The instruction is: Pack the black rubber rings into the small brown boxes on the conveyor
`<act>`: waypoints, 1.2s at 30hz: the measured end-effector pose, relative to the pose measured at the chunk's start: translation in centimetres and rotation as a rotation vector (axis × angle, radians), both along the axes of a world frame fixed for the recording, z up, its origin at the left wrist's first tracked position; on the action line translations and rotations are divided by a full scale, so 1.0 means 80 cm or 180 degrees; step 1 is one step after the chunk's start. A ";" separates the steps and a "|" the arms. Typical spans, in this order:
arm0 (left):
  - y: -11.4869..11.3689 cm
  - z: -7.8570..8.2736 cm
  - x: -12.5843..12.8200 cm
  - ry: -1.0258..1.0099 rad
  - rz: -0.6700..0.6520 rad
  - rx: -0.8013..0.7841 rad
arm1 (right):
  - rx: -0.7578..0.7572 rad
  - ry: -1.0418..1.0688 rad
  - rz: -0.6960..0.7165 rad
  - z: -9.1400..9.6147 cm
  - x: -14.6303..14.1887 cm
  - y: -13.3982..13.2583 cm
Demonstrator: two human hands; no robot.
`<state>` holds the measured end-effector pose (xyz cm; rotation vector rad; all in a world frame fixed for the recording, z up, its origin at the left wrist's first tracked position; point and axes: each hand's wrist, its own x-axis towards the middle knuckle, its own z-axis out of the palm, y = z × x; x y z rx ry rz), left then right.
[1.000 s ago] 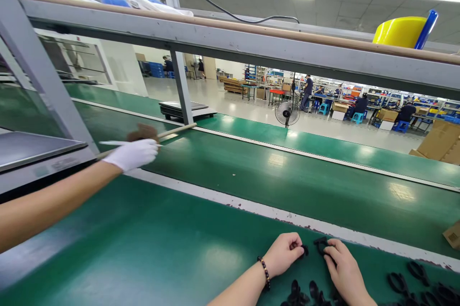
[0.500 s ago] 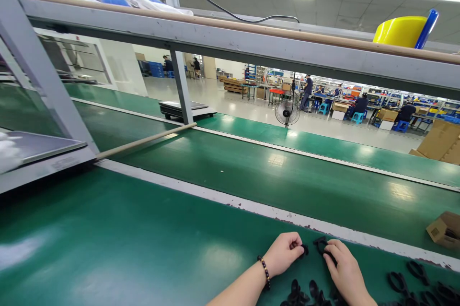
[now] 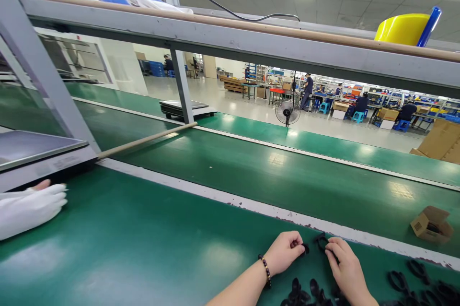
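My left hand, with a beaded bracelet at the wrist, pinches a small black plastic part between thumb and fingertips. Close by on the right, my right hand has its fingers closed on a black ring-shaped plastic part. A gap separates the two parts. Below my hands lies a pile of small black parts, partly cut off by the lower edge. More black ring-shaped parts are spread to the right of my right hand.
A co-worker's white-gloved hand reaches in at the left, over the green work surface. Behind a pale divider strip, an open cardboard box sits on the green belt. A wooden rod spans the belt; a shelf beam crosses overhead.
The co-worker's gloved hand has come down and right, off the grey panel. The cardboard box and a small speck have shifted left along the belt. My hands have barely moved.
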<state>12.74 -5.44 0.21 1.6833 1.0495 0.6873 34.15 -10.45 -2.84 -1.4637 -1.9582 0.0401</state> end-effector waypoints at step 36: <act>0.014 -0.010 -0.002 -0.0154 -0.0064 -0.0249 | -0.0224 -0.1060 -0.1623 0.063 0.276 0.095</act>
